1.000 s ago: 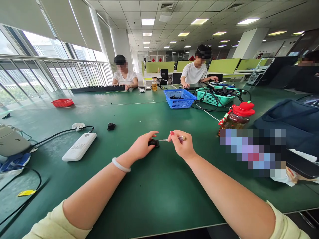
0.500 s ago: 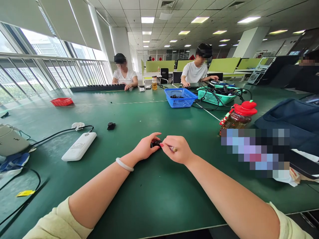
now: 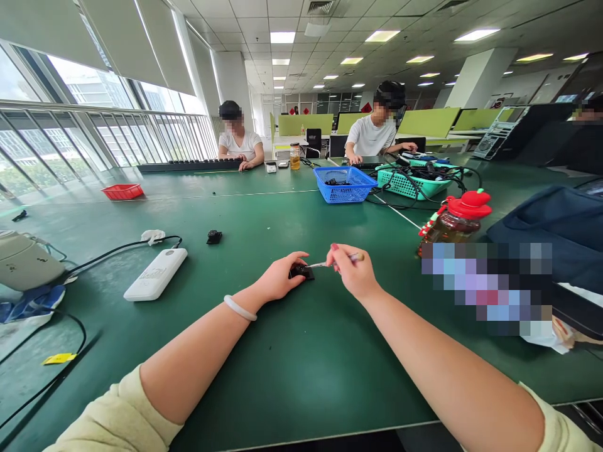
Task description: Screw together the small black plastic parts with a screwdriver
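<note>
On the green table (image 3: 264, 389), my left hand (image 3: 279, 276) holds down a small black part (image 3: 306, 272), thumb and fingers closed around its left side. Its exact kind is too small to make out. My right hand (image 3: 353, 270) pinches a slim pen-like tool (image 3: 320, 264) with a thin metallic shaft and a pale, brownish handle end. That tool points left, nearly level, and its tip is at the black part. Another small black piece (image 3: 214, 236) lies on the table, left of and beyond my left hand.
A white power bank (image 3: 155, 274) with a black cable lies at left. Farther off are a red tray (image 3: 123, 192), a blue basket (image 3: 345, 184) and a green basket (image 3: 414, 183) with cables. A red-lidded bottle (image 3: 455, 216) stands at right. Two people sit across the table.
My right hand has drawn back to the right and turned, so the tool's shaft now shows. More of the black part is visible by my left hand, which stays in place.
</note>
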The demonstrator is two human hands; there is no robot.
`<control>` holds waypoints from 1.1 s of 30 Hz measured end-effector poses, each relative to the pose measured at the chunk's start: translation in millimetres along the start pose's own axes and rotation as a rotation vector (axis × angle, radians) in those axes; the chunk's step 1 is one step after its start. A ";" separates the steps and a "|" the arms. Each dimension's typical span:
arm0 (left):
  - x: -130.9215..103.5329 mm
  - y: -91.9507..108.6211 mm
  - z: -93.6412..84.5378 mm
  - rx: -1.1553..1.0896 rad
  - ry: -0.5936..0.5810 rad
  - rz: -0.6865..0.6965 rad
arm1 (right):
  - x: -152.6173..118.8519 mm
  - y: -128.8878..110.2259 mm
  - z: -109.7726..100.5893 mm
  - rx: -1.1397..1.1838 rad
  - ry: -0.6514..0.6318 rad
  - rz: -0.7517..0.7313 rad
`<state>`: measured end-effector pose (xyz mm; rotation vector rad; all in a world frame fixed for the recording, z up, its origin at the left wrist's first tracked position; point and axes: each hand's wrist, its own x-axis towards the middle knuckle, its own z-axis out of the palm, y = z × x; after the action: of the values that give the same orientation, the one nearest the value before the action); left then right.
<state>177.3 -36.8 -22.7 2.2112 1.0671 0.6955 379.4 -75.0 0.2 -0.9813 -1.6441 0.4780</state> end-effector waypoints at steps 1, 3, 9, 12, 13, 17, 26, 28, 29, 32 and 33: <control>0.2 -0.1 -0.1 0.009 0.002 -0.005 | 1.5 2.8 -2.4 0.071 0.029 0.077; 0.7 0.2 -0.5 0.039 0.005 -0.009 | 2.5 5.5 -3.6 0.138 0.025 0.144; 1.5 1.3 -1.9 0.124 -0.015 0.011 | -2.8 -3.3 1.6 -0.058 -0.134 -0.086; 1.3 2.7 -2.2 0.123 -0.011 0.003 | -4.6 -6.9 2.4 -0.212 -0.216 -0.283; 1.1 3.5 -2.3 0.120 -0.009 -0.002 | -5.3 -7.6 3.3 -0.271 -0.247 -0.365; 0.5 4.9 -1.8 0.093 -0.005 -0.014 | -12.5 -10.2 15.4 -0.514 -0.382 -0.718; 0.5 0.2 -0.3 0.092 0.013 -0.003 | -22.7 -7.1 37.8 -0.652 -0.550 -0.910; 0.2 1.1 -1.0 0.085 0.002 0.009 | -17.1 -6.0 28.3 -0.548 -0.440 -0.784; 0.2 1.6 -1.3 0.087 -0.005 0.013 | -14.3 -5.0 23.2 -0.476 -0.377 -0.674; 0.3 2.3 -2.1 0.101 -0.019 0.013 | -8.3 0.5 12.3 -0.233 -0.135 -0.273; 0.3 2.2 -2.2 0.103 -0.019 0.011 | -7.0 3.1 11.1 -0.159 -0.067 -0.157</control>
<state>177.1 -37.1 -19.6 2.3076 1.1042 0.6365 370.4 -76.9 -9.7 -0.9515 -1.8254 0.2802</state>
